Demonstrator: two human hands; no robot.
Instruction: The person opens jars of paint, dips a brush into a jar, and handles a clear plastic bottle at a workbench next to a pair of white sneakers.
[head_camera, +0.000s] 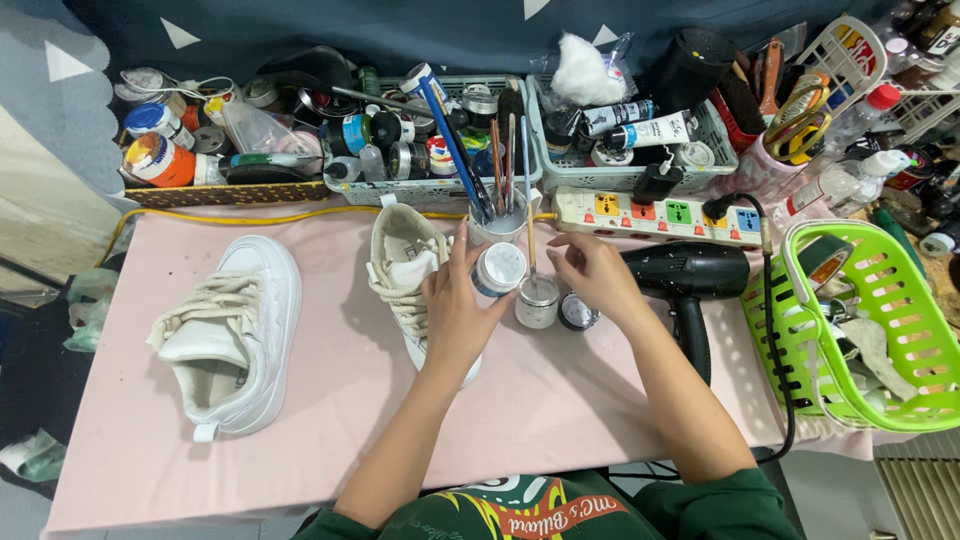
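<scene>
On a pink table, the left hand is wrapping closed around a small white jar, holding it upright between a white shoe and an open jar. The right hand is hovering open, fingers loosely spread, beside a brush standing in that open jar; steadying both jars looks wise against spills.

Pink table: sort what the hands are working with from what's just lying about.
In use: left hand holding white-lidded jar; right hand by open jar; middle sneaker.
Lying about: left sneaker, hair dryer, green basket, power strip.
</scene>
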